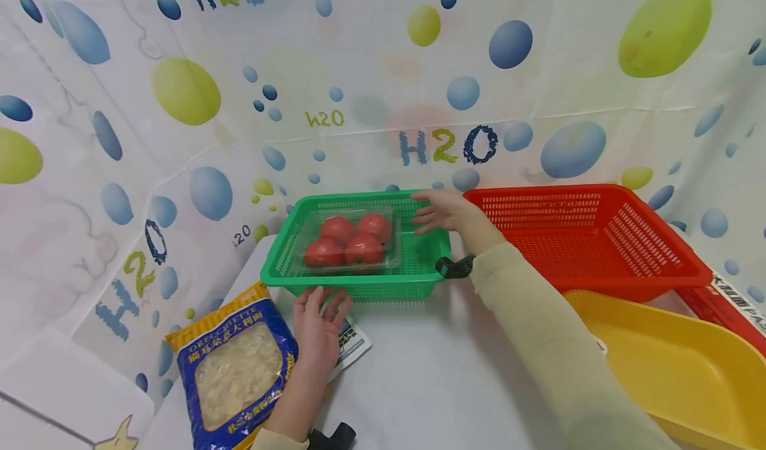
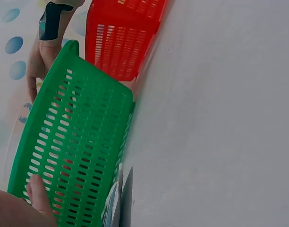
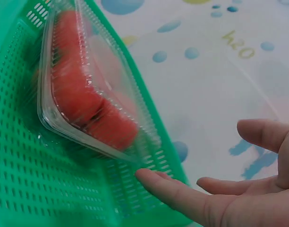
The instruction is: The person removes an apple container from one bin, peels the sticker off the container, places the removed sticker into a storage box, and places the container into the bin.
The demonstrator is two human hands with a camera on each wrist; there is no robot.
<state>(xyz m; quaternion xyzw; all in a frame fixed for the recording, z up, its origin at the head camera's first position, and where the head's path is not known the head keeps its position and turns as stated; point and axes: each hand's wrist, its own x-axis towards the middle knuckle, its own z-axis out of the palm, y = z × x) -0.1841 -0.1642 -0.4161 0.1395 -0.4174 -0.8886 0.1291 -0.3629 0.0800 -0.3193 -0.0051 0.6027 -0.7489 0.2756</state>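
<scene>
Green basket [image 1: 419, 274] is sitting far-centre on the bench [image 1: 443, 370], with a clear clamshell of tomatoes [image 1: 350, 240] lying inside on its left half. Right hand [image 1: 445, 212] is hovering over the basket's right rim, fingers straight and relaxed, grasping nothing; one fingertip looks to be at the rim in the right wrist view. Left hand [image 1: 320, 320] is lying flat on the bench at the basket's near wall, fingers extended, tips touching the wall.

Judgement: the person is steadying or positioning the basket; any lift calls for curling fingers under both rims.

Around:
- Orecchiette pasta bag [image 1: 236, 370] near-left, beside the left hand.
- Red basket [image 1: 598, 237] just right, close against the green one.
- Yellow tray [image 1: 676, 363] near-right.

The red basket is crowding any rightward shift.
</scene>
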